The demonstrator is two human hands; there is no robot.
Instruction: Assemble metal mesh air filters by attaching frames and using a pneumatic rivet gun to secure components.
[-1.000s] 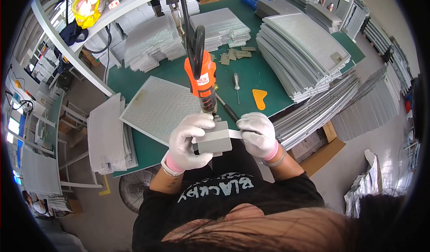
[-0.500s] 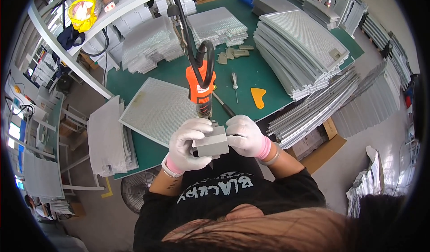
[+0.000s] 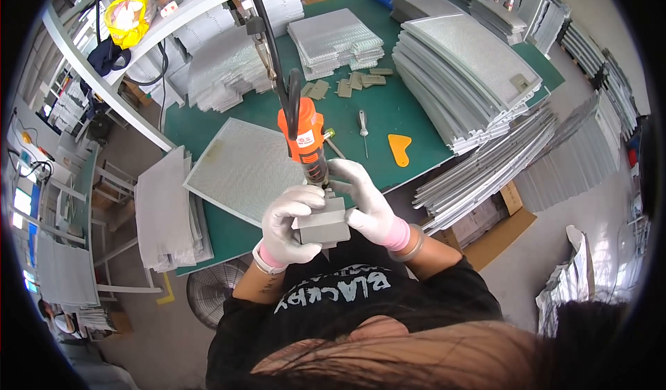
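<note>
Close in front of my body, a pale grey block [image 3: 323,227] is gripped by my left hand [image 3: 290,222], its fingers on the far side and its thumb on the near side. My right hand [image 3: 364,203], gloved in white like the left, has its fingers stretched out and apart. The thumb of that hand lies by the block's right edge, and the fingertips reach beside the lower end of an orange power screwdriver [image 3: 303,132]. This screwdriver hangs from a black cable, tip down, just beyond the block. Its very tip is partly hidden by my hands.
A perforated panel [image 3: 243,168] lies on the green table [image 3: 277,109]. Also there are a hand screwdriver [image 3: 363,124], a yellow scraper [image 3: 399,150], a hammer partly hidden, and several small grey-green plates [image 3: 357,81]. Tall panel stacks [image 3: 458,64] stand right; an open carton [image 3: 503,230] sits below.
My right hand has opened from a pinch at the block's right side and moved away from me, toward the screwdriver's lower end. The orange screwdriver has shifted slightly left; the block stays in my left hand.
</note>
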